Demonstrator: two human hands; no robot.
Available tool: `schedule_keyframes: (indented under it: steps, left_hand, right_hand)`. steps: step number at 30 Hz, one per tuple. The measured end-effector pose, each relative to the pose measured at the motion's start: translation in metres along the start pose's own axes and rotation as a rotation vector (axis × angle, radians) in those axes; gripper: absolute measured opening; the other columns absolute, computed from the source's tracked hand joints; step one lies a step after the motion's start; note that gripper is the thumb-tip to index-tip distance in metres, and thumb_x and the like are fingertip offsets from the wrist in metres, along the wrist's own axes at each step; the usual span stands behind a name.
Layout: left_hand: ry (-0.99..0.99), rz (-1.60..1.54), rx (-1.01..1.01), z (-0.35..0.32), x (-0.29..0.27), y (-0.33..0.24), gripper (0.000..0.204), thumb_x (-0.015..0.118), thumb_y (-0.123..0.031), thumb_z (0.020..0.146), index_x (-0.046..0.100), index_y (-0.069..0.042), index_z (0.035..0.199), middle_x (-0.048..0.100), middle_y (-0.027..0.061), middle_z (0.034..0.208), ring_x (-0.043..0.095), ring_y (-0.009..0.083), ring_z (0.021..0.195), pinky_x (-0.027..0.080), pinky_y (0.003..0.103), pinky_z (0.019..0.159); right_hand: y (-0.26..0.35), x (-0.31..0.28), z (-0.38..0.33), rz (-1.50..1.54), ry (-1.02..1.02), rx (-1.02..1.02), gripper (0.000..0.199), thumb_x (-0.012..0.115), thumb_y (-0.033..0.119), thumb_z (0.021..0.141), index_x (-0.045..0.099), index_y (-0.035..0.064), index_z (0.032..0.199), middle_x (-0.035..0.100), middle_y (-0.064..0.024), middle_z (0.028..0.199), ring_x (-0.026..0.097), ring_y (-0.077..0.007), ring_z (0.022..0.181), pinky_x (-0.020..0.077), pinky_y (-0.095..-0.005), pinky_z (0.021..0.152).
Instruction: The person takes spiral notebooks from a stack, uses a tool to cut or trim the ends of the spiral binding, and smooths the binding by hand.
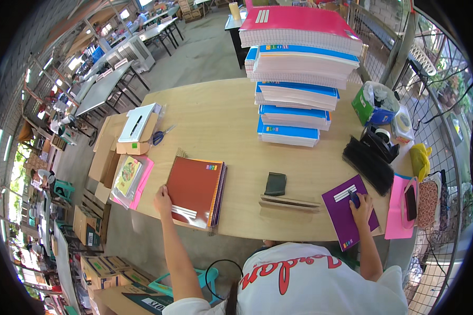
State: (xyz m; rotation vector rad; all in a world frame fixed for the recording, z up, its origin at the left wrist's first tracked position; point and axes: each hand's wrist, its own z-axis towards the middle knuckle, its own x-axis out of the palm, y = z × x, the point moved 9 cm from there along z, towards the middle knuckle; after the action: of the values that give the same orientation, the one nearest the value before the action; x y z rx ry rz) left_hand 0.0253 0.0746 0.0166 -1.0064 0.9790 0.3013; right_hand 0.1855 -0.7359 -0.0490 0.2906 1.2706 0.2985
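Bench (210,115), light wood, carries everything below. Tall notebook stack (299,94) at far right-centre: layered bundles, blue covers, red-pink on top. Brown notebook pile (194,184), spiral-bound, near edge, left of centre; darker covers show under the top one. Purple notebook (356,223) at near edge, right side, lying askew, white label lines up. Black bristly bundle (370,165) just beyond it. Left hand (163,199) on the brown pile's left edge, fingers bent over it; can't tell if they pinch. Right hand (361,207) over the purple notebook, fingers curled around small dark tool. Dark green block (276,184) between both notebooks. Scissors (159,137) farther left. Small dark tool (354,198) sits above the purple cover; exact type unclear.
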Motion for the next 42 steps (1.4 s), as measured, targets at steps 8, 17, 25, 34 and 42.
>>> schedule_keyframes:
  steps: [8, 17, 25, 34, 42]
  left_hand:
    - [-0.103, 0.135, -0.038, -0.010, 0.018, 0.006, 0.026, 0.058, -0.033, 0.096, 0.074, -0.018, 0.110, 0.068, 0.0068, 0.119, 0.064, 0.0335, 0.105, 0.052, 0.043, 0.082]
    - [-0.297, -0.238, 0.618, -0.035, -0.011, -0.242, 0.047, 0.069, -0.013, 0.089, 0.058, -0.011, 0.135, 0.045, 0.0168, 0.145, 0.049, 0.0361, 0.127, 0.046, 0.045, 0.100]
    - [0.089, -0.387, 1.684, -0.186, -0.069, -0.698, 0.048, 0.075, -0.008, 0.079, 0.065, -0.019, 0.125, 0.061, 0.0120, 0.123, 0.056, 0.0339, 0.119, 0.047, 0.045, 0.098]
    - [0.504, 0.149, 1.933, -0.191, -0.003, -0.786, 0.048, 0.081, 0.001, 0.067, 0.069, -0.016, 0.110, 0.068, 0.0065, 0.109, 0.061, 0.0271, 0.106, 0.051, 0.041, 0.089]
    - [0.710, 0.111, 1.749, -0.181, 0.000, -0.790, 0.048, 0.076, 0.007, 0.071, 0.069, -0.012, 0.114, 0.062, 0.0071, 0.120, 0.060, 0.0235, 0.110, 0.056, 0.035, 0.091]
  right_hand:
    - [0.015, -0.005, -0.012, -0.049, -0.103, -0.088, 0.049, 0.076, 0.022, 0.078, 0.061, 0.0067, 0.122, 0.052, -0.0181, 0.118, 0.050, -0.0369, 0.114, 0.0371, -0.0509, 0.100]
    - [0.006, 0.001, -0.020, -0.089, -0.100, -0.009, 0.047, 0.072, 0.029, 0.083, 0.059, 0.0065, 0.123, 0.051, -0.0170, 0.121, 0.047, -0.0371, 0.116, 0.0332, -0.0521, 0.103]
    - [0.010, -0.006, -0.014, -0.075, -0.176, 0.010, 0.043, 0.072, 0.033, 0.083, 0.064, 0.0102, 0.118, 0.050, -0.0180, 0.126, 0.047, -0.0393, 0.118, 0.0346, -0.0536, 0.103]
    - [0.003, -0.035, -0.012, 0.056, -0.194, 0.064, 0.044, 0.077, 0.027, 0.079, 0.066, 0.0107, 0.118, 0.049, -0.0201, 0.127, 0.046, -0.0411, 0.118, 0.0368, -0.0524, 0.102]
    - [0.010, -0.091, 0.020, 0.163, -0.340, -0.021, 0.048, 0.080, 0.017, 0.076, 0.065, 0.0081, 0.120, 0.048, -0.0203, 0.128, 0.047, -0.0403, 0.117, 0.0404, -0.0494, 0.099]
